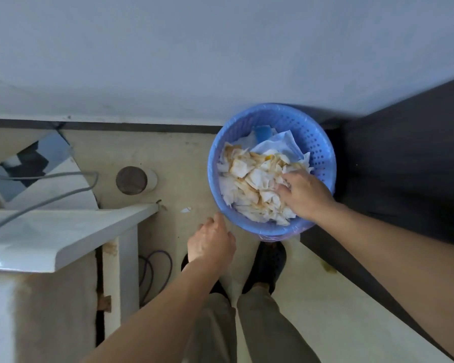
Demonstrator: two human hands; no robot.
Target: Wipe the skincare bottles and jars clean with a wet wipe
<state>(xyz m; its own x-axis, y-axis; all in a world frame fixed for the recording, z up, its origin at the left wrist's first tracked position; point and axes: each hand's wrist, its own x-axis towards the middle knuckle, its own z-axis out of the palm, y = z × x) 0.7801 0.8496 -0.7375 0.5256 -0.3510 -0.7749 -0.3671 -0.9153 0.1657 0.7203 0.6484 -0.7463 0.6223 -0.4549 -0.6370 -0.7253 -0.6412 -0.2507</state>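
1. Two hands are low. The left hand [211, 242] hangs loosely curled with nothing showing in it, just left of the blue basket [323, 142].
2. The right hand [306, 195] rests on the stained wipes [249, 179] heaped inside. Drop the wipe well within the rim.
3. Its fingertips are buried, so I cannot tell whether it is gripping or has let go. No bottles and jars are in view.

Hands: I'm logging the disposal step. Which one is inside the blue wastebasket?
The right hand, fingers on the crumpled stained wipes in the blue wastebasket; the left hand hangs outside, just below its rim.
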